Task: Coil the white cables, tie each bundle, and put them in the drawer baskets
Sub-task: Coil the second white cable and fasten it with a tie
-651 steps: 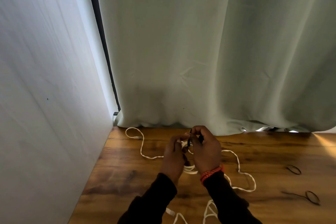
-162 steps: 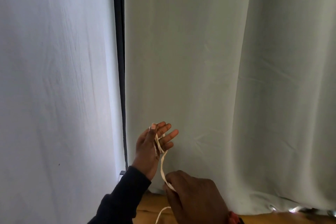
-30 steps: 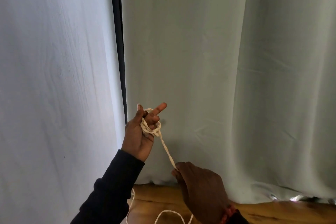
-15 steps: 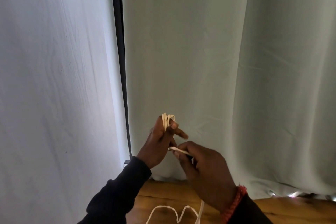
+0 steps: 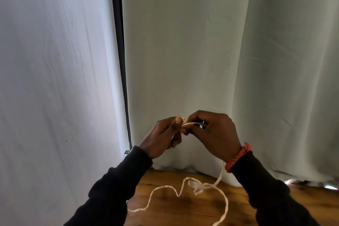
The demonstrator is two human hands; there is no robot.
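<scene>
White cable (image 5: pixel 190 124): stretched in a short run between both hands, raised in front of the curtain, above the far edge of the table.
Left hand (image 5: pixel 162 137): fingers curled, thumb pressed down on a small wad of cable turns at the fingertips; size of the wad hard to judge, mostly hidden behind the thumb.
Right hand (image 5: pixel 213 132): fingers curled round the cable just beside the left hand, nearly touching it; something pale and short showing between the fingers, possibly a plug, too small to tell.
Red bracelet (image 5: pixel 236 158): on the right wrist, with cable dropping past it toward the table.
Loose cable (image 5: pixel 183 189): trailing from under the right hand down onto the wood, lying in wide slack loops, with a small tangle near the middle, running off the bottom edge.
Table (image 5: pixel 165 209): brown wood, carrying only the slack in view.
Curtain (image 5: pixel 183 51): pale green, hanging behind both hands down to the table.
Progress: coiling under way, judged early, much slack not yet wound.
Left to do: finish winding, tie the bundle, put it in a drawer basket; no tie, drawer or basket in view.
</scene>
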